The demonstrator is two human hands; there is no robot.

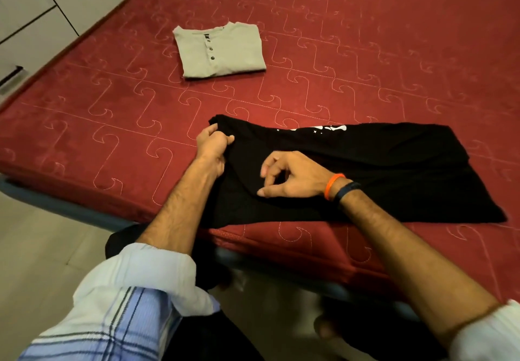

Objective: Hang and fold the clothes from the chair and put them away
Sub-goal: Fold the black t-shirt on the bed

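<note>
Near the bed's (84,124) front edge a black shirt (380,169) lies partly folded. At its centre the right hand (292,176) rests on the cloth, fingers loosely curled, thumb out, pinching nothing. At 10 o'clock from it, the left hand (212,144) grips the shirt's far left corner, fingers curled round the fabric. Farther off at 12 o'clock lies a folded grey shirt (219,50).

Bed (365,37) fills most of the view: red quilted cover, lighter stitched hook-shaped pattern in rows, dark blue-grey frame edge (70,206) along the near side. Floor (42,248) is pale beige tile, glossy, with faint reflections. Top left: white cabinet fronts (33,17) with dark seams and one dark handle (11,75). Lighting is warm and dim.
</note>
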